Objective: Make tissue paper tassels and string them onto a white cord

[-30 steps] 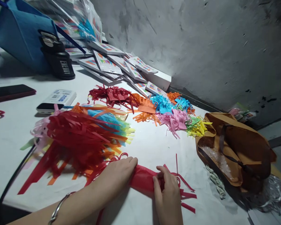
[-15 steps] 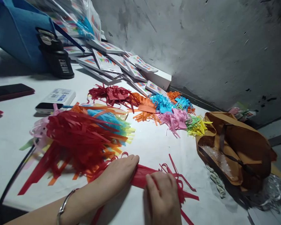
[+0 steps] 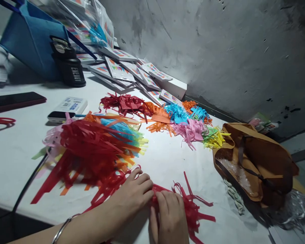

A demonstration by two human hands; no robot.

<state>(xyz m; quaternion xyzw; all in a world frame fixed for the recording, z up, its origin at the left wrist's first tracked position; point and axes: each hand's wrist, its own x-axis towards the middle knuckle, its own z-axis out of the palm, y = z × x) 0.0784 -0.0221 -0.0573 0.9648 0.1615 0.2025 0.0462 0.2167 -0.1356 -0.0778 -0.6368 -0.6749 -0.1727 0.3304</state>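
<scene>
A strip of red tissue paper, fringed at both ends point(image 3: 191, 210), lies on the white tabletop before me. My left hand point(image 3: 132, 193), a silver bracelet on its wrist, grips the plain middle of the strip from the left. My right hand point(image 3: 169, 213) is right beside it with bent fingers pressed on the same paper. The two hands' fingertips nearly meet, and most of the middle is hidden under them. Left of my hands lies a heap of fringed tissue paper point(image 3: 91, 145), mainly red over orange, blue, yellow and pink.
Farther back are bunched tassels in red point(image 3: 124, 104), orange point(image 3: 160, 117), blue point(image 3: 176, 112) and pink point(image 3: 190, 130). Printed flat packs point(image 3: 119, 71) pile against the wall. A brown bag point(image 3: 244, 162) stands right; a black bottle point(image 3: 70, 67), power bank point(image 3: 69, 107) and phone point(image 3: 17, 101) are left.
My hands have come closer together on the red strip. The middle, flat and visible before, is now gathered and mostly covered by fingers. The view has shifted slightly.
</scene>
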